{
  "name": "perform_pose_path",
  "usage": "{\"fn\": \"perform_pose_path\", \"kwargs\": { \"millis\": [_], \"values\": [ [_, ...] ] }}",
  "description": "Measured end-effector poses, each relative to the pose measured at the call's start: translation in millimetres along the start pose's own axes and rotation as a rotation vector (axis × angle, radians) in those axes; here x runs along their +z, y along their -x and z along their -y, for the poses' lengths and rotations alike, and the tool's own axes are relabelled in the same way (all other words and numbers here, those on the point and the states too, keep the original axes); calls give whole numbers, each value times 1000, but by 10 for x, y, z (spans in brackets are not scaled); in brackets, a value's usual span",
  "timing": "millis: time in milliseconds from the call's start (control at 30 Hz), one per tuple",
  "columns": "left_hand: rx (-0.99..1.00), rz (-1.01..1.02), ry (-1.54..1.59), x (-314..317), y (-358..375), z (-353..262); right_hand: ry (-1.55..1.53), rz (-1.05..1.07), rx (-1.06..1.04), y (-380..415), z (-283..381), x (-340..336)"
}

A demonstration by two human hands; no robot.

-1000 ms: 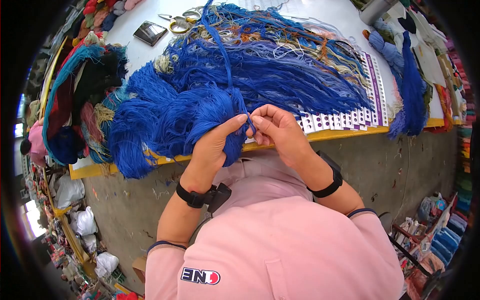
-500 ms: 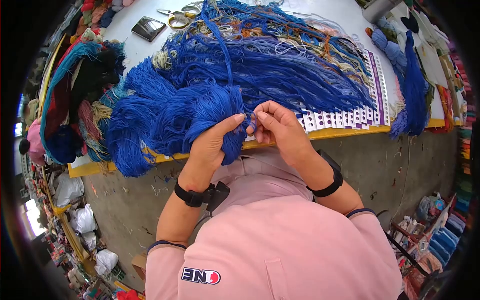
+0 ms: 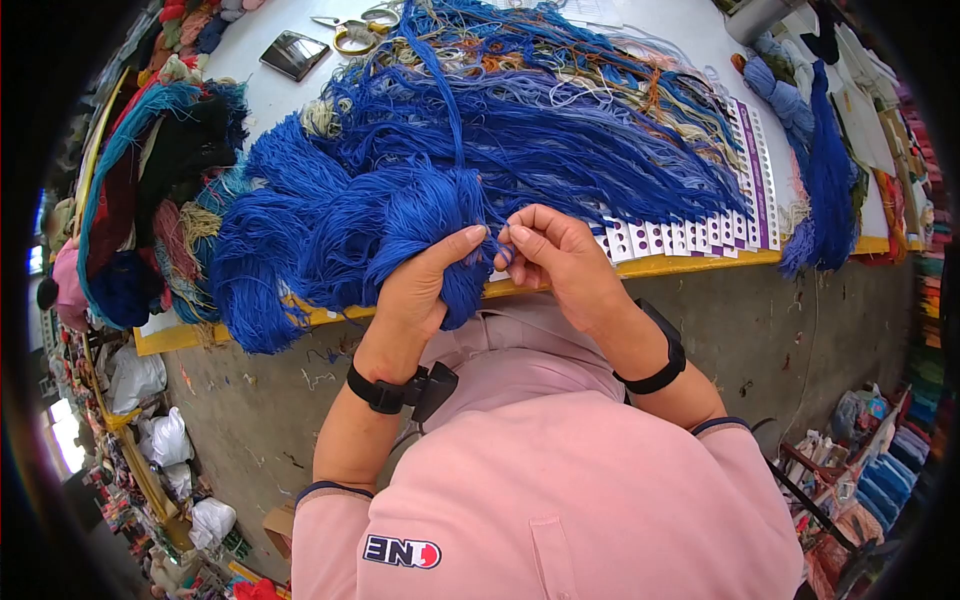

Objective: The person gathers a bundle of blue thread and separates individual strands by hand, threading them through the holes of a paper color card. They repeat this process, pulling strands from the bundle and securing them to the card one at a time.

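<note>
A thick bundle of bright blue yarn lies over the table's front edge. My left hand is closed round its right end, thumb on top. Close beside it, my right hand pinches a few blue strands between thumb and fingers at the bundle's end; the fingertips are partly hidden. Behind both hands, long blue yarn lengths spread to the right, their ends lying at punched white cards. Paler blue, orange and cream strands lie farther back.
A dark phone and yellow-handled scissors lie at the back left of the white table. Mixed-colour skeins are heaped at the left. Another blue hank hangs at the right edge. White bags stand on the floor.
Almost nothing differs. Both hands keep their places at the bundle's end, with only a slight shift of the right fingers and strands.
</note>
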State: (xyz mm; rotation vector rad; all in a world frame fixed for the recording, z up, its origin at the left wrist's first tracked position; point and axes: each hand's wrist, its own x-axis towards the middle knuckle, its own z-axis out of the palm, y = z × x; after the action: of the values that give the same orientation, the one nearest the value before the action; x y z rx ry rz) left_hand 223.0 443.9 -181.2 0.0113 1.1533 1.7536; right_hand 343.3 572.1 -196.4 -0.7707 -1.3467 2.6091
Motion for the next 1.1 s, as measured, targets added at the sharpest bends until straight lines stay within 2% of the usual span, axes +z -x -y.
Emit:
{"fn": "perform_pose_path", "kwargs": {
  "millis": [233, 333, 433, 533, 633, 733, 833, 933, 1100],
  "values": [
    [21, -29, -10, -59, -19, 38, 89, 22, -34, 13, -19, 18],
    [6, -26, 1, -65, -26, 34, 19, -48, -29, 0, -15, 21],
    [19, -23, -11, -64, -17, 21, 129, -18, 36, 6, 36, 57],
    [19, -31, -1, -70, -18, 9, 241, 21, -61, -23, -7, 0],
    [17, -38, 48, -65, -21, -5, 13, -56, -118, -47, 31, 22],
    [16, -23, 80, -65, -28, -7, 72, -25, -16, -20, 86, 27],
    [37, -10, -1, -67, -11, 5, 73, 20, -33, -42, 65, 36],
    [51, -4, -92, -73, -1, 40, 71, -47, -102, -52, 87, 131],
    [16, -6, -106, 24, 53, -5, 72, -58, -93, -105, 60, 107]
  ]
}}
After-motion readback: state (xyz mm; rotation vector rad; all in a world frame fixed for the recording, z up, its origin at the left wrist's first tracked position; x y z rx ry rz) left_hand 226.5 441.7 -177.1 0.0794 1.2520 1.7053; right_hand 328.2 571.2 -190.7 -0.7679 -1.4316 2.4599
